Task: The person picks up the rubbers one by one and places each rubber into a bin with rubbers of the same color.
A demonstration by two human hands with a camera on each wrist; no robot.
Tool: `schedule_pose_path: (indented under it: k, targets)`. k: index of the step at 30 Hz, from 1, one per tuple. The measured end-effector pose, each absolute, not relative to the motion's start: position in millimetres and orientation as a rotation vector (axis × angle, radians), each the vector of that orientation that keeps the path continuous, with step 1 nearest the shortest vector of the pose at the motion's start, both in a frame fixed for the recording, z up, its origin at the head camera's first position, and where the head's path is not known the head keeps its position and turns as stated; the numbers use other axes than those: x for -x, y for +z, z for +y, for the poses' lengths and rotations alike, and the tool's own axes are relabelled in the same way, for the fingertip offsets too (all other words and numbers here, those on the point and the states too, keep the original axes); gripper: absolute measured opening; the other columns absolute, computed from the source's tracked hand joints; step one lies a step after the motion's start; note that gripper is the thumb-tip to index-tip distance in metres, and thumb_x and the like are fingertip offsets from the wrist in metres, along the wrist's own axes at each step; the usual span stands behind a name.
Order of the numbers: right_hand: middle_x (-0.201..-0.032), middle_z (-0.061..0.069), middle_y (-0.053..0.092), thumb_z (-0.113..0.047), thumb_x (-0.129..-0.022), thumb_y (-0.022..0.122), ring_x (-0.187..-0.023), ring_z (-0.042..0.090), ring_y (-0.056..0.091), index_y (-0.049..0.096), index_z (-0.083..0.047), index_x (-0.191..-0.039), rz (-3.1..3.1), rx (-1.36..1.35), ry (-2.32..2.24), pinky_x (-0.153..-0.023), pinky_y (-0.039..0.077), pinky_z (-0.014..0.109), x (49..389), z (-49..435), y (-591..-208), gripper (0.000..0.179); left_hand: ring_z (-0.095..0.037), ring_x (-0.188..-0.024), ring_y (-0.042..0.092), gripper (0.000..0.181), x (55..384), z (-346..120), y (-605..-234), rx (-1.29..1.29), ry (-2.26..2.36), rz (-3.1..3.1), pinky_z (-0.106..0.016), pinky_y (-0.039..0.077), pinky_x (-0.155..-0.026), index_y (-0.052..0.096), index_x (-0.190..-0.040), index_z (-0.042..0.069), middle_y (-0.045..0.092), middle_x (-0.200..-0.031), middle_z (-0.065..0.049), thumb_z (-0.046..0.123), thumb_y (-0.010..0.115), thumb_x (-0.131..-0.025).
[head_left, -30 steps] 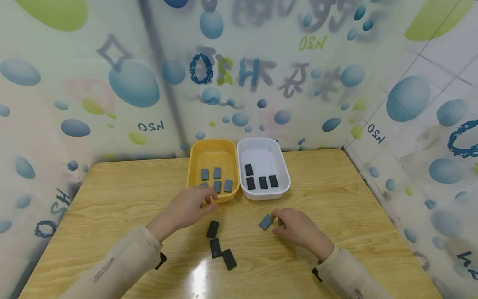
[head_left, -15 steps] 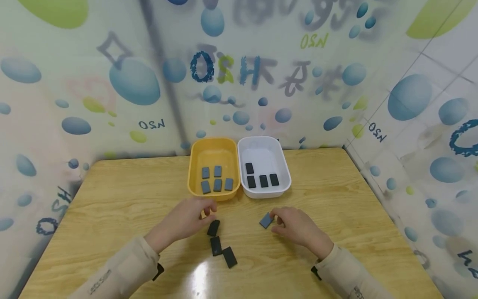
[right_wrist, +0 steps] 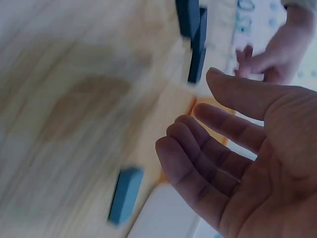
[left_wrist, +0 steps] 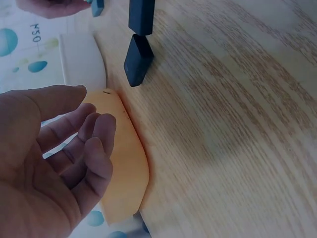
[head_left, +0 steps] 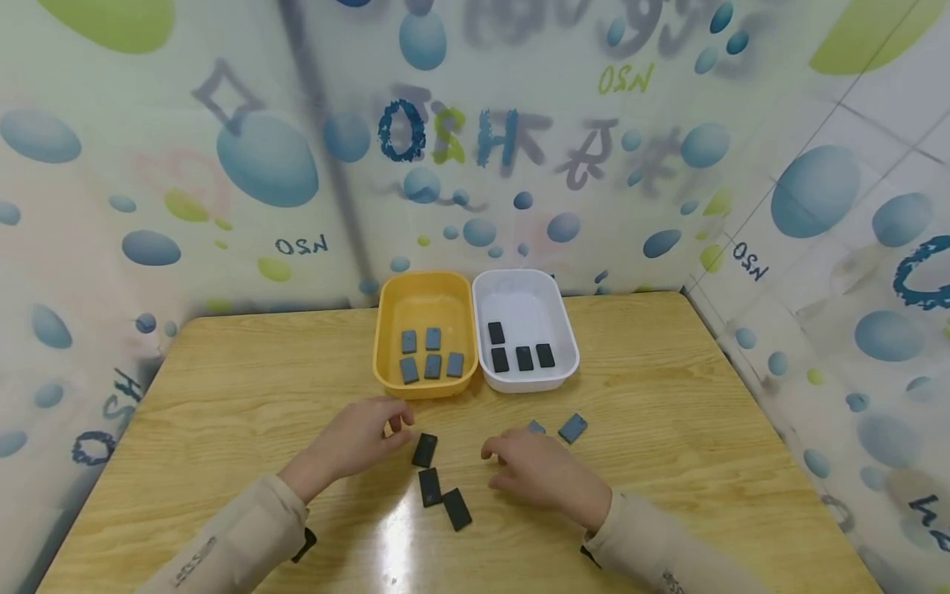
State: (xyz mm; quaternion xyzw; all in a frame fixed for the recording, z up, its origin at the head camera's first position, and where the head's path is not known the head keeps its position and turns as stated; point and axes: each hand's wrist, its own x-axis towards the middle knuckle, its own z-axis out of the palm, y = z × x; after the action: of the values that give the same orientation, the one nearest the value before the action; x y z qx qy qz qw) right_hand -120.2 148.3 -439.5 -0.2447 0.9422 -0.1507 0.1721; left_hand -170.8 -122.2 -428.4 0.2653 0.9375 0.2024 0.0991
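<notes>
My left hand (head_left: 356, 437) hovers in front of the yellow tray with loosely bent fingers, nothing between them in the left wrist view. Three black rectangular blocks lie on the table to its right: one near the fingertips (head_left: 425, 450), with another black block (head_left: 430, 487) and a third black block (head_left: 456, 509) closer to me. My right hand (head_left: 545, 472) is over the table right of these, its fingers half bent and holding nothing. Just beyond it lie two blue-grey blocks: one block (head_left: 573, 427) in full sight, the other block (head_left: 536, 426) partly hidden behind the hand.
At the table's back edge a yellow tray (head_left: 387, 309) holds several blue-grey blocks. Touching its right side, a white tray (head_left: 519, 294) has several black blocks in it. A patterned wall covering (head_left: 297, 272) rises right behind the wooden table (head_left: 282, 371).
My left hand has drawn back from the yellow tray toward me. My right hand has left the blue-grey block and shifted left, uncovering a second blue-grey block.
</notes>
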Motion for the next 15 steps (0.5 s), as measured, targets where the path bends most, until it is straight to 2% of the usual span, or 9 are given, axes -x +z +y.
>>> schedule_pose_path:
  k: [7,15]
  targets:
    - [-0.103,-0.005,0.066,-0.040,-0.087,0.071,-0.080,0.006,0.060,0.063,-0.023,-0.119,2.647,0.794,-0.325,-0.069,0.050,0.023,109,116,-442,0.037,-0.006,-0.069,0.053,0.010,172,-123,-431,-0.751,0.594,2.770,-0.027,0.044,-0.062,0.069,-0.098,0.015,0.063,-0.081,0.007,0.022,0.068,-0.091]
    - [-0.092,-0.004,0.060,-0.052,-0.086,0.068,-0.064,0.005,0.048,0.059,-0.019,-0.117,2.647,0.761,-0.320,-0.054,0.040,0.022,100,98,-452,0.046,-0.007,-0.070,0.054,0.010,173,-123,-432,-0.736,0.593,2.763,-0.028,0.045,-0.062,0.068,-0.098,0.016,0.063,-0.082,0.006,0.023,0.068,-0.091]
